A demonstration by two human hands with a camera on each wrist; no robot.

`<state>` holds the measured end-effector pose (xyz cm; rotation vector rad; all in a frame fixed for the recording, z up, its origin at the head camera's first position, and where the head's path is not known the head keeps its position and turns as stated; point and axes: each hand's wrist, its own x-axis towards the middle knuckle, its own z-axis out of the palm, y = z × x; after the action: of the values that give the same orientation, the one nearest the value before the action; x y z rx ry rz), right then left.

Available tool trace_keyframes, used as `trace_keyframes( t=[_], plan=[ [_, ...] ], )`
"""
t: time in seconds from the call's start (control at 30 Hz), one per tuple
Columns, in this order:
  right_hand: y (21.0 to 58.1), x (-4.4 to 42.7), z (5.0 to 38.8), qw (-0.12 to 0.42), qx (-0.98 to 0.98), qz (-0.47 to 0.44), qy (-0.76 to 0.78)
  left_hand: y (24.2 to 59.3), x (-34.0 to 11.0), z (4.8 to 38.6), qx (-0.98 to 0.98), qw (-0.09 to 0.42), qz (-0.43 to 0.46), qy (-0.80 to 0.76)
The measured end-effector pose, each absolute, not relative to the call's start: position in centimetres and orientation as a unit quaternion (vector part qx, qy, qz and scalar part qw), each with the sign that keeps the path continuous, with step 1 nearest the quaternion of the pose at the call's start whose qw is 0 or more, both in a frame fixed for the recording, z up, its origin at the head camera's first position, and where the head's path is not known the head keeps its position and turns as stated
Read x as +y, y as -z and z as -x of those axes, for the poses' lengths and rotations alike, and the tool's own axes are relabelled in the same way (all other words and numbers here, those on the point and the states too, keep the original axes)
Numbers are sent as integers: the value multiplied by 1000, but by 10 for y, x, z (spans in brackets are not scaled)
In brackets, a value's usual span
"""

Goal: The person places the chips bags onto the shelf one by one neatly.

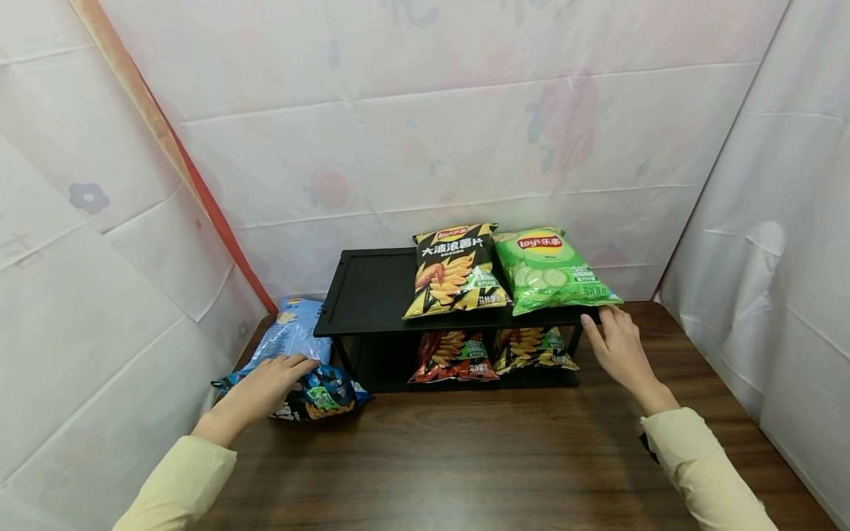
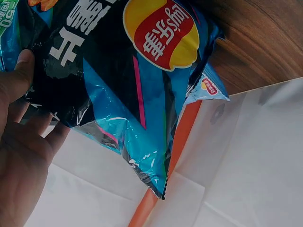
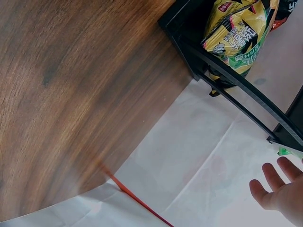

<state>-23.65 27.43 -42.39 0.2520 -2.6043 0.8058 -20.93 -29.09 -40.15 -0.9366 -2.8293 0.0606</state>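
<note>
My left hand (image 1: 265, 387) grips a blue-and-black bag of potato chips (image 2: 104, 85), with the thumb on its front and fingers behind. This bag is at the left front of a black two-tier rack (image 1: 372, 295). Behind it lies a light-blue chip bag (image 1: 292, 328). My right hand (image 1: 620, 350) is at the rack's upper right corner, close to a green chip bag (image 1: 547, 273); its fingers are extended and spread in the right wrist view, holding nothing. Whether they touch the rack is unclear. A black-and-yellow chip bag (image 1: 458, 273) lies left of the green one.
On the rack's lower tier sit a red chip bag (image 1: 454, 358) and another yellow-and-black chip bag (image 3: 241, 38). The rack stands on a brown wooden table (image 1: 451, 457). White printed cloth (image 1: 432, 147) hangs behind and on both sides. A red-orange strip (image 1: 212, 206) runs down the left corner.
</note>
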Motion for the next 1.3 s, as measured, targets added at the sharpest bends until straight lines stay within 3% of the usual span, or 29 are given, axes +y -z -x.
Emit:
trace_keyframes(
  t=[1.03, 1.3],
  plan=[
    [426, 275, 238, 200, -932, -90, -289, 374, -280, 207, -950, -2, 311, -34],
    [427, 275, 239, 198, -932, -88, -291, 399, -281, 215, -939, 92, 327, -52]
  ],
)
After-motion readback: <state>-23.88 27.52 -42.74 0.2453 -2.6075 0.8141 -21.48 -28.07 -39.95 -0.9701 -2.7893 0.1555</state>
